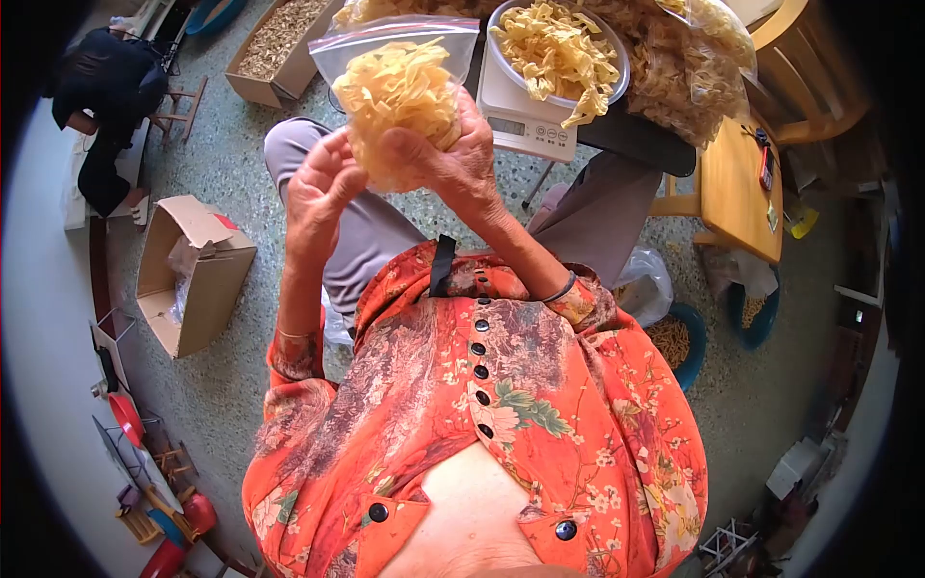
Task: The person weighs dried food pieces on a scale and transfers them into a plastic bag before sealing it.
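A clear zip bag (400, 91) filled with pale yellow, dried flake-like pieces is held up in front of me, its zip edge at the top. My right hand (451, 159) wraps round the lower right of the bag, with the thumb across its front. Curled against the lower left side is my left hand (325, 183), fingertips at the plastic. Just right of the bag stands a white digital scale (525, 128). On it rests a white bowl (620, 89) heaped with the same yellow pieces, some hanging over the rim.
Filled bags (665, 82) are piled behind the bowl. A wooden chair (737, 193) stands at right, with basins (692, 361) near it. An open cardboard box (217, 275) and a box of dried pieces (279, 43) are at left. Another person (106, 77) sits at far left.
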### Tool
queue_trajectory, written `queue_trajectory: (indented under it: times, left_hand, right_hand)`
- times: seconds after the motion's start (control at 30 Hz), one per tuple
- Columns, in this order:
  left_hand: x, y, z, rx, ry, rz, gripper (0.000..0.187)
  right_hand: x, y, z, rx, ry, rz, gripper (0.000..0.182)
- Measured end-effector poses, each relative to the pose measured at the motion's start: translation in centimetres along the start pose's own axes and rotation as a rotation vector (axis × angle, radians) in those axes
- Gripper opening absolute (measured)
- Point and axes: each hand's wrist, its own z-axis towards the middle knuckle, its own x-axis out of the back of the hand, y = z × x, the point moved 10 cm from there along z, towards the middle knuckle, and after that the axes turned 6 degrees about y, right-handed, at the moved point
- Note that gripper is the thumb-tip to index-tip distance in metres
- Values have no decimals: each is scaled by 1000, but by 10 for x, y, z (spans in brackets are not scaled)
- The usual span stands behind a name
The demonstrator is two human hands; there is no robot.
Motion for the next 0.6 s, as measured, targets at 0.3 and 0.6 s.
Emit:
queue_trajectory:
  times: [0.3,0.6]
  left_hand:
    - [32,-39,-16,-51,125,-86,24]
    - [28,-46,-20,116,181,-327,12]
  right_hand:
    - [-1,5,9,6,-19,-19,65]
    - [-2,9,7,31,-9,-58,63]
